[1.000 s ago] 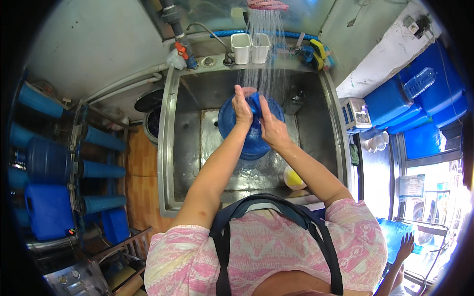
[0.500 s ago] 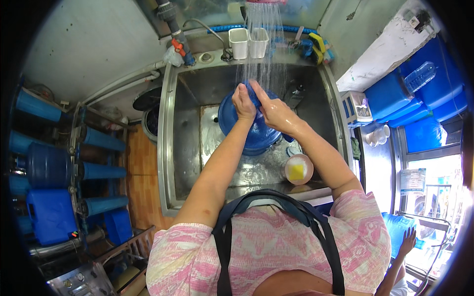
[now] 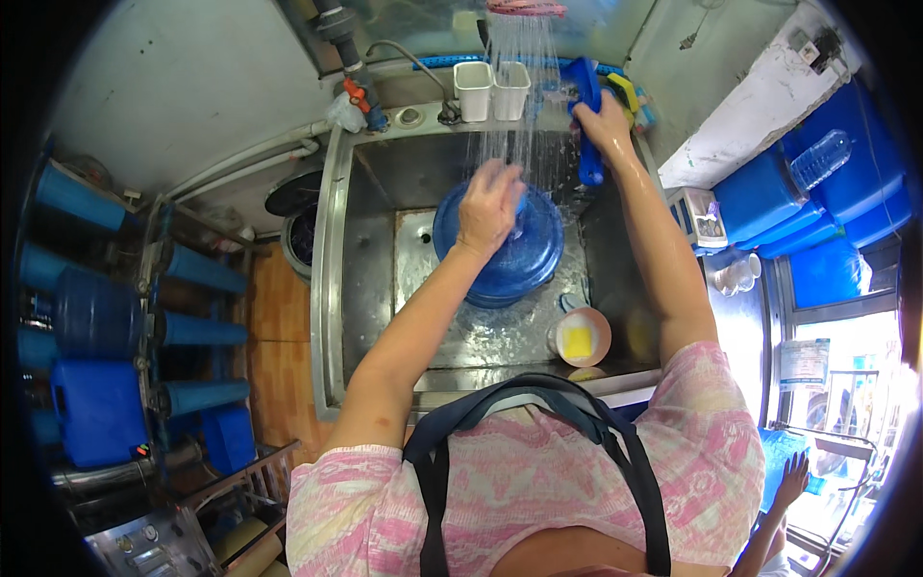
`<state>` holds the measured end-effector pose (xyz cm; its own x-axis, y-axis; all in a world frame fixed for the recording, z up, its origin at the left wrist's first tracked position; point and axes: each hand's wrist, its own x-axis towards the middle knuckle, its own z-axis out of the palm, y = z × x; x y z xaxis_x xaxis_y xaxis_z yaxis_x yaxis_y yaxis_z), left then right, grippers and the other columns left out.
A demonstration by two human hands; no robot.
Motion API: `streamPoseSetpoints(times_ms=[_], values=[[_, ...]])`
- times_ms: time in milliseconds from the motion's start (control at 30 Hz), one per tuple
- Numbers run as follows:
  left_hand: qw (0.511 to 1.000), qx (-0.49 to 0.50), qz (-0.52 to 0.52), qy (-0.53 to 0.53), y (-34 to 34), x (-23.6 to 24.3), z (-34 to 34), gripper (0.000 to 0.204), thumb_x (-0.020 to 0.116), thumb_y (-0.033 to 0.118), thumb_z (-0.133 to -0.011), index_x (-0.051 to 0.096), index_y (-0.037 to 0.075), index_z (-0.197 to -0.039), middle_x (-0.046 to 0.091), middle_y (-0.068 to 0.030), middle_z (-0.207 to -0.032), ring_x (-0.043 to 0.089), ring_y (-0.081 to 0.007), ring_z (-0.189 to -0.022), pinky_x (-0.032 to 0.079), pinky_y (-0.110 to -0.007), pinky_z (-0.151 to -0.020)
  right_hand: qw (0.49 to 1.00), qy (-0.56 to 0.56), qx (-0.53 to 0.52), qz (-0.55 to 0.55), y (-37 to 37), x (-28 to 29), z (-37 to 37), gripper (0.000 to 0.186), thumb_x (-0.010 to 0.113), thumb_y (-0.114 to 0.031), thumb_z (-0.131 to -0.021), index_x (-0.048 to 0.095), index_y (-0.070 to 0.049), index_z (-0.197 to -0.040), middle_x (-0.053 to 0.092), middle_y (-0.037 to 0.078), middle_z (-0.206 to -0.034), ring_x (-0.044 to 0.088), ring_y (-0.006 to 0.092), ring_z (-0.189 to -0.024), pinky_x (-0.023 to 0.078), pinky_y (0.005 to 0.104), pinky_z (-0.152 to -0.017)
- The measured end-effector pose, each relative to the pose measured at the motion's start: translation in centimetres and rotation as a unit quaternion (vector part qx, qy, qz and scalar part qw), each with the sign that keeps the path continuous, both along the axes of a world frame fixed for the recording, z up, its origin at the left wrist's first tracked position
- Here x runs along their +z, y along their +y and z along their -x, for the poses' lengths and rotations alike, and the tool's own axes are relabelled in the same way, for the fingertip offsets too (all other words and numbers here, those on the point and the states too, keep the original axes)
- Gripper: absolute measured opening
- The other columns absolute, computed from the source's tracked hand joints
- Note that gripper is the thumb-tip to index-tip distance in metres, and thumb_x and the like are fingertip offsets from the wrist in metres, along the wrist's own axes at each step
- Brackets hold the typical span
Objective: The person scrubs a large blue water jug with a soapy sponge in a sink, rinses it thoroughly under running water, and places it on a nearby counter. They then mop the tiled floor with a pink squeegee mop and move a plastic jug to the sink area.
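A round blue water jug [image 3: 519, 260] stands upright in the steel sink [image 3: 329, 288], wet and seen from above. Over its neck is my left hand [image 3: 488, 212], fingers bent and smeared by motion; the palm side is hidden. My right hand [image 3: 608, 127] is closed on a long blue plastic tool [image 3: 590, 144], perhaps a brush, at the sink's back right rim. Water falls from a pink-rimmed shower head [image 3: 527, 8] onto the jug area and my left fingers. Near the sink's front right, a pinkish bowl [image 3: 598, 354] holds a yellow sponge [image 3: 577, 342] and suds.
Two white plastic containers [image 3: 473, 92] stand on the back ledge. Beside my right hand are yellow sponges [image 3: 621, 92]. A pipe with a red valve [image 3: 356, 94] rises at the back left. Blue containers [image 3: 760, 183] stand at right; another person's hand [image 3: 794, 477] shows lower right.
My hands have parted. The right one has moved up and right to the back rim with the blue tool; the left has stayed over the jug's neck.
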<state>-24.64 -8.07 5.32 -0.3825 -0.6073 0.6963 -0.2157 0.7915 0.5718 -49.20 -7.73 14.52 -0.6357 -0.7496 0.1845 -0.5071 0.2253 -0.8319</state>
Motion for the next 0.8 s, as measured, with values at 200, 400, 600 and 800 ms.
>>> streamPoseSetpoints(times_ms=[200,400,600,800], values=[[0.98,-0.091,0.085,-0.155,0.2,0.5,-0.9,0.03,0.074,0.015,-0.084,0.069,0.008,-0.113,0.062,-0.0205,-0.121,0.059,-0.0406,-0.112,0.05,-0.047,-0.096,0.982,0.006,-0.02,0.186,-8.4,2.2,-0.4,0.061,0.075,-0.024,-0.077,0.047,0.001,-0.125,0.07,0.022,-0.104,0.069,0.0389,-0.097,0.053,0.0431,-0.089],[0.97,-0.1,-0.215,0.063,-1.7,1.9,-0.9,0.024,0.059,0.02,-0.1,0.064,0.007,-0.119,0.067,-0.0177,-0.116,0.067,-0.0348,-0.1,0.054,-0.04,-0.088,0.983,0.131,-0.044,0.124,-16.6,0.4,-0.1,0.068,0.078,-0.023,-0.078,0.04,0.002,-0.129,0.067,0.03,-0.109,0.066,0.0463,-0.104,0.051,0.0462,-0.093],[0.663,-0.188,-0.662,0.295,-2.6,4.9,-2.7,0.044,0.05,0.036,-0.106,0.056,-0.004,-0.122,0.07,-0.0215,-0.107,0.071,-0.0274,-0.091,0.059,-0.035,-0.077,0.994,0.095,0.023,-0.05,-18.5,-2.1,2.2,0.083,0.078,-0.027,-0.074,0.034,0.007,-0.135,0.061,0.035,-0.119,0.062,0.0473,-0.112,0.05,0.0459,-0.098],[0.525,-0.213,-0.767,0.301,-1.5,5.3,-1.4,0.054,0.073,0.054,-0.087,0.064,0.001,-0.095,0.069,-0.0177,-0.084,0.07,-0.0277,-0.07,0.058,-0.03,-0.051,0.988,0.14,-0.001,0.059,-11.6,-1.4,0.3,0.071,0.073,-0.033,-0.08,0.047,0.004,-0.135,0.066,0.029,-0.116,0.064,0.042,-0.111,0.05,0.0452,-0.096]])
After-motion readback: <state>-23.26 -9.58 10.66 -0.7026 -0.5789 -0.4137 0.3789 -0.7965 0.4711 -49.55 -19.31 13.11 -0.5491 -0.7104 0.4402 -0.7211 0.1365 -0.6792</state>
